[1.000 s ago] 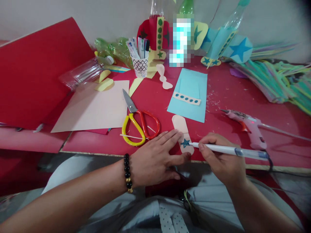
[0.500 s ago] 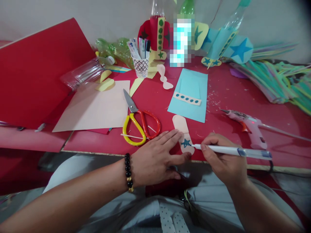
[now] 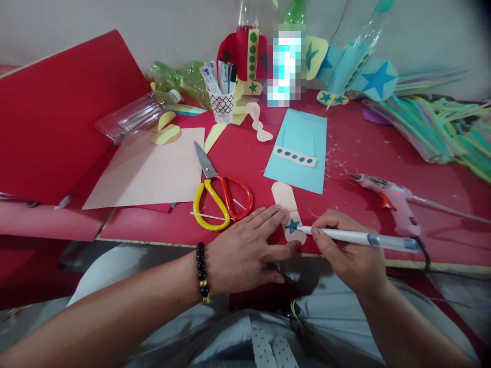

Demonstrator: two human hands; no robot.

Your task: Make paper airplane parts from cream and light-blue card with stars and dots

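My right hand (image 3: 351,250) is closed around a white felt-tip pen (image 3: 345,236). Its tip touches a dark blue star on a pale, round-ended paper strip (image 3: 284,195) at the table's front edge. Fingers stretched out, my left hand (image 3: 249,250) lies flat and presses on the strip's left side. Just left of those fingers rest scissors (image 3: 211,184) with one yellow and one red handle. A light blue paper sheet (image 3: 303,122) bearing a dotted pale strip (image 3: 294,156) lies beyond the paper strip.
A pink glue gun (image 3: 395,199) lies at right, its cord over the edge. Behind stand a cup of pens (image 3: 221,105) and decorated bottles (image 3: 339,71). At left are a pale sheet (image 3: 153,176), a plastic bottle (image 3: 134,115) and red board (image 3: 65,112). Coloured strips (image 3: 433,128) lie back right.
My right hand and the pen have shifted slightly left, the tip moving from the star's right point toward its middle. More of the star is filled with blue. My left hand stays put.
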